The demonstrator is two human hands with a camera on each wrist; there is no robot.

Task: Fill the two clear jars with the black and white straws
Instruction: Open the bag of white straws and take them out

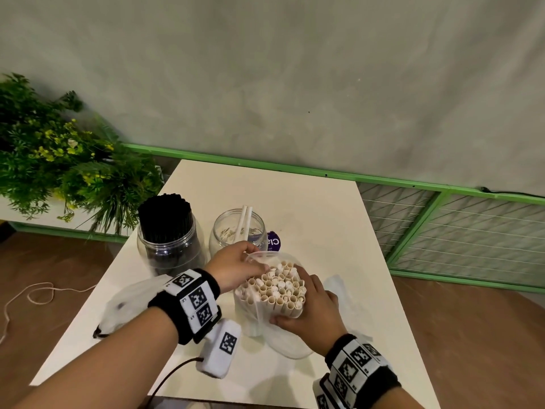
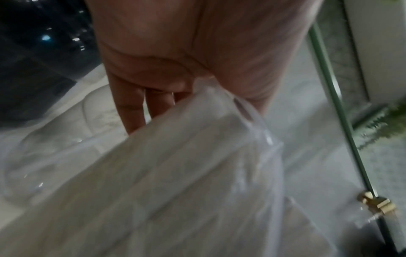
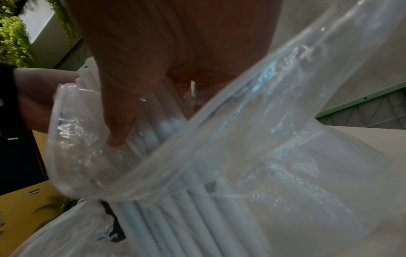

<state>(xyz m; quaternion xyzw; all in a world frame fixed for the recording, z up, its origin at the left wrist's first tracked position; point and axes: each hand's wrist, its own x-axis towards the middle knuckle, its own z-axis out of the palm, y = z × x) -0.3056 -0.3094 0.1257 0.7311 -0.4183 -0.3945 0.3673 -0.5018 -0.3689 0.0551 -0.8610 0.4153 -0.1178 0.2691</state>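
Note:
The left clear jar [image 1: 170, 236] is packed with black straws [image 1: 165, 215]. Beside it, the right clear jar [image 1: 238, 233] holds two white straws [image 1: 244, 221]. In front of them a thick bundle of white straws [image 1: 278, 287] stands upright in a clear plastic bag [image 1: 290, 343]. My left hand [image 1: 236, 265] pinches the bag's far rim. My right hand [image 1: 309, 308] grips the bundle from the right side. In the left wrist view, my left hand [image 2: 153, 69] is blurred above the bag [image 2: 197, 173]. The right wrist view has my right hand [image 3: 131, 87] with its thumb on the white straws [image 3: 175, 217] inside the bag [image 3: 263, 139].
A crumpled empty bag [image 1: 126, 305] lies on the white table [image 1: 324, 208] at the left. A purple label [image 1: 273, 241] shows behind the right jar. A plant [image 1: 59, 160] stands at the left, a green-framed mesh fence [image 1: 442, 231] at the right, and a string [image 1: 29, 296] on the floor.

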